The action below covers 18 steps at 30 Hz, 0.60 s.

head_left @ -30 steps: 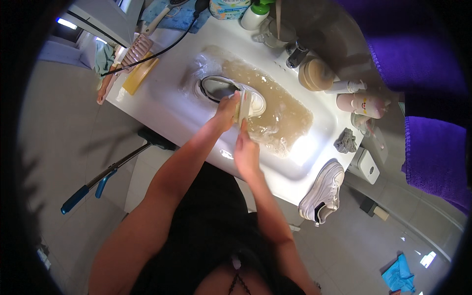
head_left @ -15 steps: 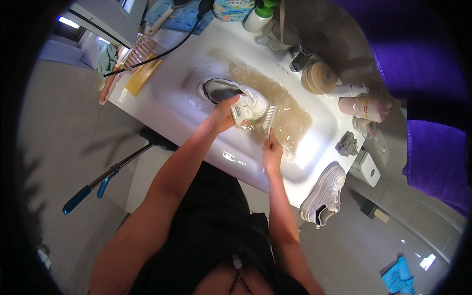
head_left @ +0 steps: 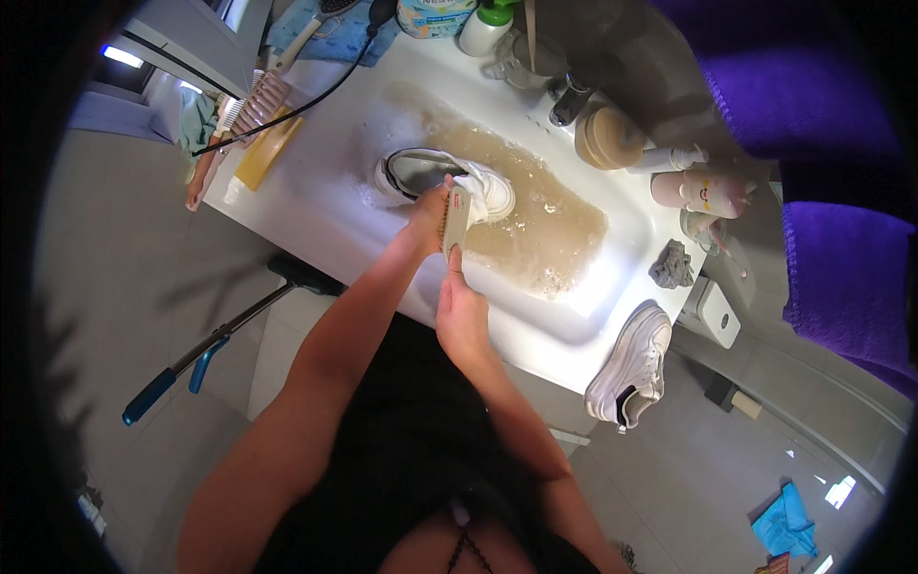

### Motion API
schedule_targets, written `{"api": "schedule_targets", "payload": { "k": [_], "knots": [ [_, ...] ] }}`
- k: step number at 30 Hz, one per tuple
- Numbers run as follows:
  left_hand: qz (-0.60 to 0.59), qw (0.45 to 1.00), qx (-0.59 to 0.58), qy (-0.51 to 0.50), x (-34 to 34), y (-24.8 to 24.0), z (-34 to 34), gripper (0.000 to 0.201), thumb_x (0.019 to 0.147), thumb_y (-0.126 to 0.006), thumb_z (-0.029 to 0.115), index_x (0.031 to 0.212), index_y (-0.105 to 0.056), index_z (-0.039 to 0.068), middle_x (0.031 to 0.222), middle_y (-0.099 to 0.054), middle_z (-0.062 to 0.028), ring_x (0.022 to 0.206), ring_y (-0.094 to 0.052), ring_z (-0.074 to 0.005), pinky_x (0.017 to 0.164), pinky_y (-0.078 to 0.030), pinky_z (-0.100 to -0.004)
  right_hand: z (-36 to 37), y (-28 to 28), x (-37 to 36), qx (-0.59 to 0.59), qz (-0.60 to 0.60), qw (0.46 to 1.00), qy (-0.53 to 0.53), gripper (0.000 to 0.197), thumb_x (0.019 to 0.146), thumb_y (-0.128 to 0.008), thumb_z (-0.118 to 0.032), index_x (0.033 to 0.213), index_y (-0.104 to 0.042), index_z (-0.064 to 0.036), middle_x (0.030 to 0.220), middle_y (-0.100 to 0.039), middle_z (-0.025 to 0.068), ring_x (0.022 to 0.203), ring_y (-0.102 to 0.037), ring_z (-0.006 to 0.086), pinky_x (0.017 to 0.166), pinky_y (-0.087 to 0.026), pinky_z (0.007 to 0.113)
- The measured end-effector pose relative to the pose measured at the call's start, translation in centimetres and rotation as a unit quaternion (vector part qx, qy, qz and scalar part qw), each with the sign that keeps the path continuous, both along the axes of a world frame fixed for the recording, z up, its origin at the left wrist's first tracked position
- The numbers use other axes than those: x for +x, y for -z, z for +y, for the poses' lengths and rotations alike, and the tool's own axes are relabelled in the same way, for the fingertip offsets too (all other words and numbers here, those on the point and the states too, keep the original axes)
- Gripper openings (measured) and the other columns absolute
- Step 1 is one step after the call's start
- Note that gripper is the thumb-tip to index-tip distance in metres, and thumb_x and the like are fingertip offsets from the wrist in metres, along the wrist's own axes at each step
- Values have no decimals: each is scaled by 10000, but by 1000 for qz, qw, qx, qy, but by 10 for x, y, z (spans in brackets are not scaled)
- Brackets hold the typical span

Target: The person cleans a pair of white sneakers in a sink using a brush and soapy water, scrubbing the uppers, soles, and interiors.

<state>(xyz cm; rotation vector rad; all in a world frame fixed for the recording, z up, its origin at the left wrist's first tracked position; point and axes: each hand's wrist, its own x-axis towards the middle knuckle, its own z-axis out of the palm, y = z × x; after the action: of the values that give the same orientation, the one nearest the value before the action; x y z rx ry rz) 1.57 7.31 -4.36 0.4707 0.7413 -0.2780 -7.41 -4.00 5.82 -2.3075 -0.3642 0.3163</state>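
A white sneaker (head_left: 492, 196) sits in brownish, sudsy water in the white washbasin (head_left: 564, 330), its dark-lined opening to the left. My left hand (head_left: 427, 228) is closed on the sneaker near its tongue; the brush partly hides the fingers. With my right hand (head_left: 463, 311) I grip a scrub brush (head_left: 457, 218) by its handle. The brush lies across the left hand's fingertips, its back up and bristles toward the left. A second white sneaker (head_left: 631, 368) rests on its side on the basin's near right corner.
Along the far rim stand a faucet (head_left: 571, 99), a green-capped bottle (head_left: 486, 31), a round tan container (head_left: 609, 139) and a pink bottle (head_left: 698, 194). Grey crumpled mesh (head_left: 672, 265) lies at right. Combs (head_left: 260, 105) and a yellow bar (head_left: 268, 155) sit at left. A blue-handled pole (head_left: 206, 344) leans below.
My right hand has moved left with the brush, from beside the sneaker's toe to over my left hand. The white labelled part in my left hand is now covered. The view has shifted slightly.
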Motion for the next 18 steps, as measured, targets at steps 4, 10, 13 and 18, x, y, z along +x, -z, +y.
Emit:
{"api": "schedule_targets", "payload": {
  "k": [4,10,13,18],
  "knots": [
    [-14,1000,7,-14,1,-23,-5,435,948,-358,376,1194,-470,34,1134,-554,-80,1041,-529,-206,914,-411,-357,-10,24,49,-110,60,992,23,498,824,-450,-84,1302,-365,25,744,-592,273,663,-596,402,612,-473,467],
    [-73,997,-18,-23,1,-12,1,446,952,-359,335,1243,-414,1,1223,-510,-105,1129,-493,-245,957,-391,-381,-81,76,100,-190,-5,972,139,420,835,-426,-66,1248,-444,6,693,-596,226,649,-596,372,600,-474,438],
    [-58,997,-38,-16,6,-18,-3,389,943,-403,304,1192,-444,7,1168,-537,-102,1095,-516,-231,921,-420,-376,-114,112,77,-184,7,966,181,416,851,-418,-57,1265,-456,-46,654,-575,214,599,-584,317,558,-443,407],
    [-35,999,-15,-29,5,-16,2,396,946,-387,307,1207,-449,16,1181,-534,-104,1065,-526,-227,900,-424,-380,-79,52,52,-3,152,979,133,482,848,-449,-39,1323,-396,-99,699,-569,191,608,-565,209,594,-447,329]
  ]
}}
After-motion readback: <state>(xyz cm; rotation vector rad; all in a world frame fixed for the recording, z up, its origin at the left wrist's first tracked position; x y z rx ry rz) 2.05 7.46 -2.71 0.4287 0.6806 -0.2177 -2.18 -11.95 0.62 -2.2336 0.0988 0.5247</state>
